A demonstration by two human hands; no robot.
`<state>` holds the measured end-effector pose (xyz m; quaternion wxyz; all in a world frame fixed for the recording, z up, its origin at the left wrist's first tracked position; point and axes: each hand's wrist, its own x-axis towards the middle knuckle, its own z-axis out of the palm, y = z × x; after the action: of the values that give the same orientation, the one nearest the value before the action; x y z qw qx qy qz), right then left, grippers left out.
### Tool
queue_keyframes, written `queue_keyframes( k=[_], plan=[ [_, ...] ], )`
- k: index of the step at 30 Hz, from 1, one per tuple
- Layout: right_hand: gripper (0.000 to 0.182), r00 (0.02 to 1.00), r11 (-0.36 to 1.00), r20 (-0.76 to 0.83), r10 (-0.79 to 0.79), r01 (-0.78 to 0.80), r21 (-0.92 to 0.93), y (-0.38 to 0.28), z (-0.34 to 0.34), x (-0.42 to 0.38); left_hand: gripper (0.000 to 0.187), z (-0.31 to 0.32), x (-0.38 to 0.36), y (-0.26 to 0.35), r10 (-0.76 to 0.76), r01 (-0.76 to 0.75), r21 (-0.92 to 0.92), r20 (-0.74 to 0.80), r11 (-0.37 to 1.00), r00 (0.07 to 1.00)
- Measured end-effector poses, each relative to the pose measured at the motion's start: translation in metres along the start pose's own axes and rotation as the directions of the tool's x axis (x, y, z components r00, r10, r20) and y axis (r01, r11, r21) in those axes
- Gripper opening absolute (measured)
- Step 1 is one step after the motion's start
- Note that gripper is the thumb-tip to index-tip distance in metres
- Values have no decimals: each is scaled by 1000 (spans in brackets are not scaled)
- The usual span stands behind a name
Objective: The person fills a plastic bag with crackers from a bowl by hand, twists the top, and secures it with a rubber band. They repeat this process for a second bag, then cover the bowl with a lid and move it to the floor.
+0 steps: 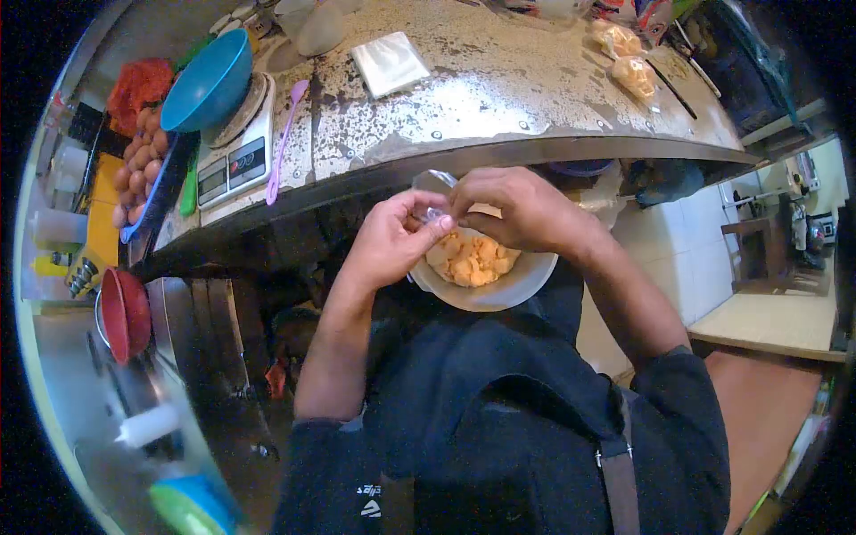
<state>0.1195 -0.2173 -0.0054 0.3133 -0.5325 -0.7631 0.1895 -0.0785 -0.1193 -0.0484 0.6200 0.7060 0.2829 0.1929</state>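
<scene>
Both hands meet over a whitish bowl (499, 299) that rests at my lap. Inside the bowl lie soft orange lumps (477, 263). My left hand (401, 234) pinches a clear plastic bag (437, 182) between thumb and fingers. From the other side, my right hand (517, 207) closes its fingertips on the same bag, close to the left thumb. The bag's lower part and whatever it may contain are hidden behind the fingers.
On the worn counter ahead lie a stack of clear bags (390, 64), filled bags (635, 77), a purple spoon (285, 143) and a scale (236, 169). A blue bowl (209, 82) stands at left, by eggs (141, 169). A red bowl (127, 314) sits lower left.
</scene>
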Motion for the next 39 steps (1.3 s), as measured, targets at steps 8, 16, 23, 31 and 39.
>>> queue_keyframes(
  k=[8, 16, 23, 31, 39],
  plan=[
    [21, 803, 838, 244, 544, -502, -216, 84, 72, -55, 20, -2, -25, -15, 40, 6, 371, -114, 929, 993],
    [23, 619, 766, 453, 641, -556, -323, 107, 152, -59, 18, 29, -39, -24, 195, -70, 364, -318, 929, 928],
    [28, 493, 773, 598, 632, -451, -446, 128, 193, -63, 18, 35, -42, -30, -38, 95, 153, -338, 984, 940],
    [24, 509, 768, 582, 634, -501, -399, 82, 148, -61, 20, 52, -45, -33, -30, 32, 3, -304, 999, 952],
    [32, 830, 833, 122, 545, -552, 38, 40, 16, -56, 33, 49, -40, -32, 67, -45, 97, -232, 994, 970]
  ],
)
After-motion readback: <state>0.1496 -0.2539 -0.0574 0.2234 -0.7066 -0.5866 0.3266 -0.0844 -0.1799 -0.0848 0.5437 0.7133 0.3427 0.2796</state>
